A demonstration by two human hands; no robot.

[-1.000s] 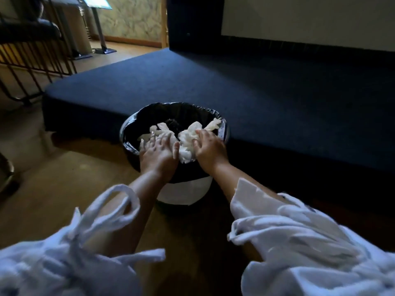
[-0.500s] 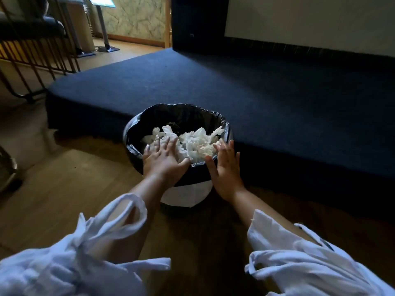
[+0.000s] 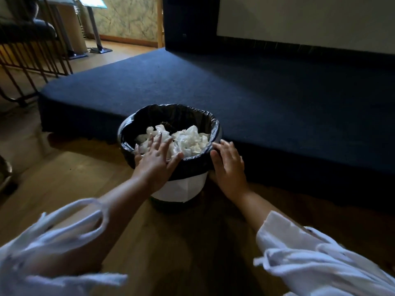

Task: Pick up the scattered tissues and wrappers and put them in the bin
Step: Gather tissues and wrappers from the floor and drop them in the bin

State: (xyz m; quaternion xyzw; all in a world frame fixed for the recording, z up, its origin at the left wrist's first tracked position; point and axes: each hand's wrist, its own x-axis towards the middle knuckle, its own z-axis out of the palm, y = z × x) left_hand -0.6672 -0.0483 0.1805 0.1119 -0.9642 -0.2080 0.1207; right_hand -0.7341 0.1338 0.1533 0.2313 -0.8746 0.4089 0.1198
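**Head view: tissues in the bin, both hands open and holding nothing**

Head view shows the job close to finished, as far as can be judged. A heap of crumpled white paper tissues (image 3: 188,139) lies inside the round bin with a black plastic liner and a white lower wall (image 3: 181,186). It fills the near and right part of the opening, well up toward the rim. Every tissue that shows is inside the bin. Wrappers cannot be told apart within the pale heap. The bin stands on the brown wooden floor (image 3: 64,178), right against the near edge of the dark blue carpeted platform (image 3: 256,99). Whatever lies beyond the frame is unknown, so litter may remain there. Within this view, what is left seems to be only drawing the hands away.

The left hand (image 3: 154,161) reaches over the near-left rim with its fingers spread and straight. Its fingertips are over the near edge of the heap, and whether they press on the paper cannot be told. It grips nothing.

The right hand (image 3: 228,165) is just beside the right outer side of the bin, flat and open with its fingers straight. Its fingertips are at the folded-over liner and seem to touch it. It holds nothing either.

So the tissues lie between the two hands and a little farther off, below the left fingertips and to the left of the right hand, in neither grasp. Loose white sleeves (image 3: 320,263) hang blurred in the near foreground.
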